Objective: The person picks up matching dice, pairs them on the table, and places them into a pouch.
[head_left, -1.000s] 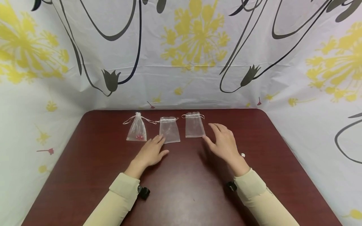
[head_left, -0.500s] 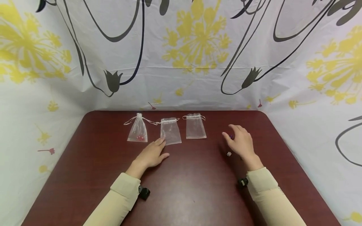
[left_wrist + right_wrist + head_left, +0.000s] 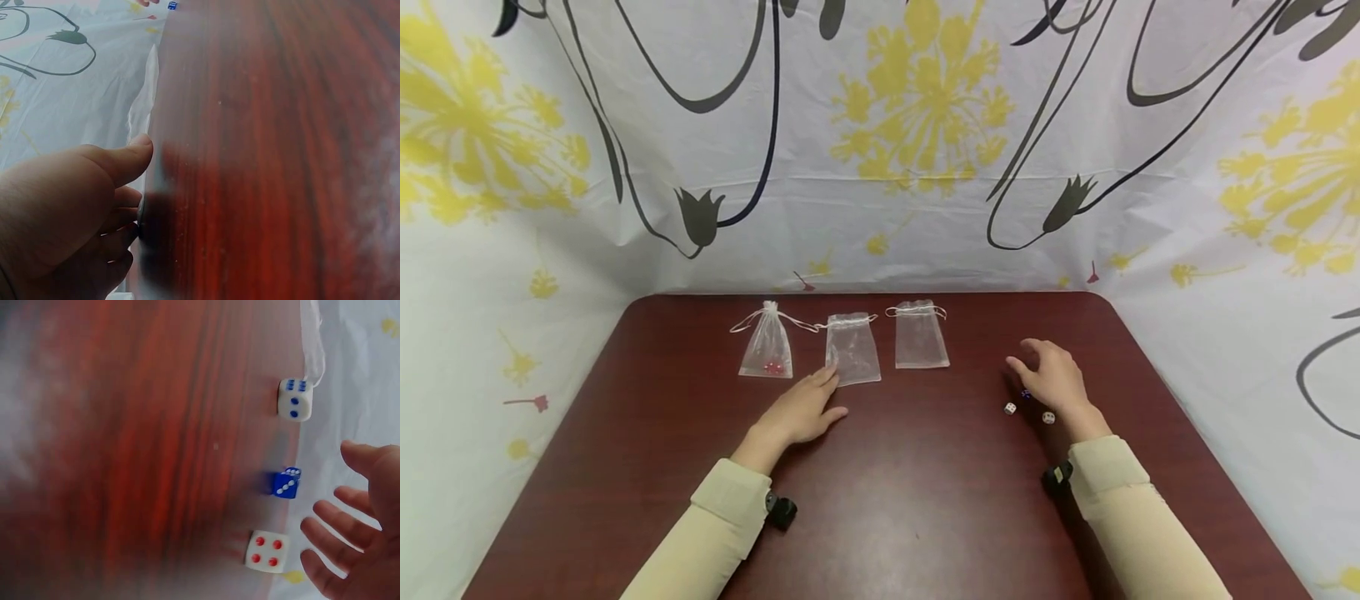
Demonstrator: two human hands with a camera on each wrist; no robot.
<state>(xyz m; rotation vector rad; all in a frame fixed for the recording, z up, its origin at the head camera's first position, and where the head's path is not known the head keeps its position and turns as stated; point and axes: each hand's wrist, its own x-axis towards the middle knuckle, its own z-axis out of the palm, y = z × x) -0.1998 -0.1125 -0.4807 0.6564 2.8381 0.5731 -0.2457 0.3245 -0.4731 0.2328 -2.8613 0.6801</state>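
Observation:
My left hand [image 3: 797, 410] lies with fingers extended, fingertips at the lower left corner of the middle sheer drawstring bag [image 3: 854, 354]. In the left wrist view, the left thumb [image 3: 128, 159] stands just above the tabletop. My right hand [image 3: 1054, 379] hovers over dice at the right, thumb and fingers apart, holding nothing. Below it in the right wrist view are a white die with blue pips [image 3: 295, 400], a blue die [image 3: 285, 485] with more blue just behind it, and a white die with red pips [image 3: 267, 551].
Left of the middle bag stands a gathered drawstring bag [image 3: 766, 346] with red dice [image 3: 773, 367] inside. A flat sheer bag [image 3: 922, 340] lies to the right of the middle one. The dark red table [image 3: 880, 500] ends at a patterned cloth [image 3: 880, 225].
My right hand has moved right, away from the right bag, and then slightly nearer to me, over the dice. More dice show beside it now. The left hand has stayed in place.

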